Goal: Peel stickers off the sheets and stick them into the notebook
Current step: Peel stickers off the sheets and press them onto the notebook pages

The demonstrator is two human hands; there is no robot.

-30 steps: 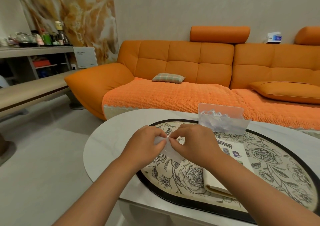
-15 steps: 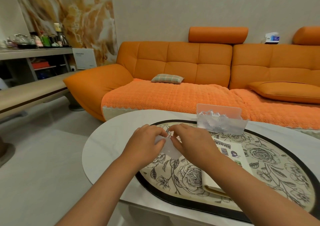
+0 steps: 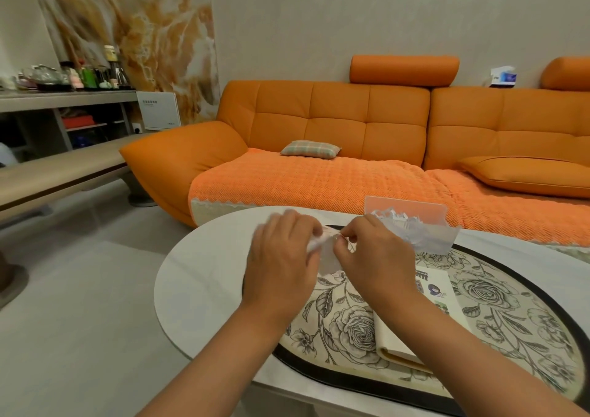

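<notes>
Seen from a head-worn camera, two bare hands met above the near-left part of a round white table (image 3: 198, 289); the left hand (image 3: 281, 258) gripped a small pale sticker sheet (image 3: 327, 261) with curled fingers, while the right hand (image 3: 375, 253) pinched at the sheet's upper edge with thumb and forefinger drawn close together, the other fingers tucked in; whether a sticker had lifted free could not be told, since the sheet was blurred. The open notebook (image 3: 392, 340) lay on a floral mat (image 3: 498, 314) just below and to the right of the hands, partly hidden beneath the right forearm (image 3: 463, 352), its long axis running away from the person and leaning slightly right; a few small stickers (image 3: 435, 290) showed on its page. The right hand was the nearer to that page, so placing would likely call for a short move down and rightward. A clear holder (image 3: 424, 234) with more pale sheets stood just beyond the right hand; an orange sofa (image 3: 319, 186) filled the background.
</notes>
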